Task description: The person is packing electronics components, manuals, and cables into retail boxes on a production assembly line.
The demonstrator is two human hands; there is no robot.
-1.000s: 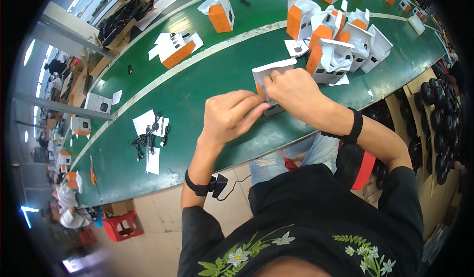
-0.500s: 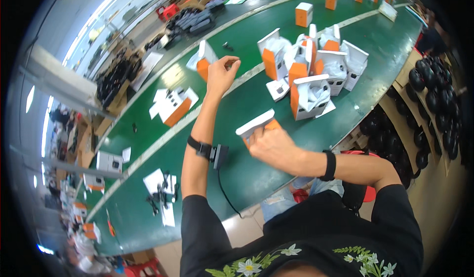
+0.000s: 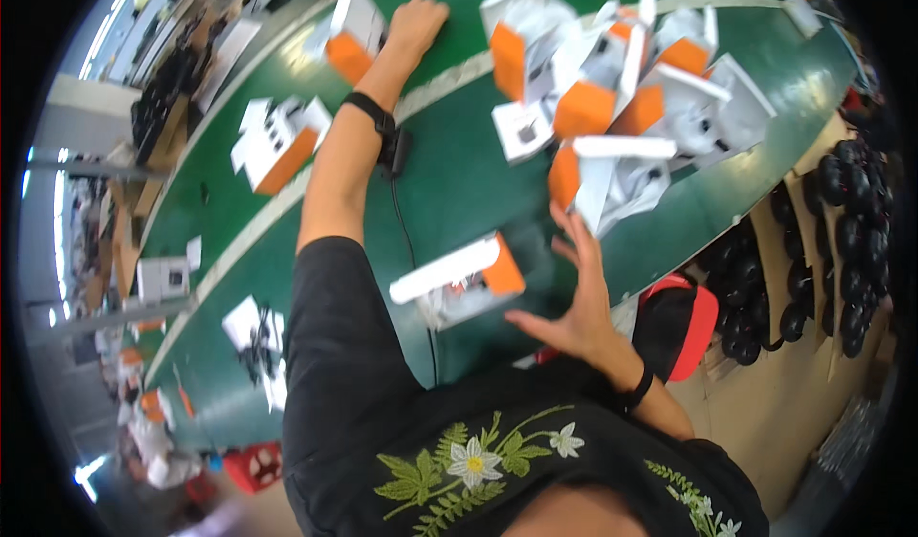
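Observation:
My left hand [image 3: 418,25] reaches to the far side of the green table, just right of an open white-and-orange box [image 3: 352,54]. Its fingers are curled down and closed; whatever they hold, if anything, is hidden. Nearer to me, my right hand [image 3: 581,298] is open, thumb and fingers spread, holding nothing. To its left a white-and-orange box [image 3: 502,271] lies on the table with its white flap raised. Just beyond the right fingertips stands another open box [image 3: 564,175] with clear plastic wrapping in it.
Several open boxes with plastic bags crowd the right [image 3: 583,107]; a small white box [image 3: 522,131] sits by them. At left lie an opened box [image 3: 285,159] and black cables on white paper [image 3: 256,341]. A cable [image 3: 406,226] runs from my left wrist. A red-and-black seat [image 3: 677,327] stands at right.
My left hand has reached farther away and its fingers have curled down. My right hand has let go of the near box and opened beside it. The view has shifted.

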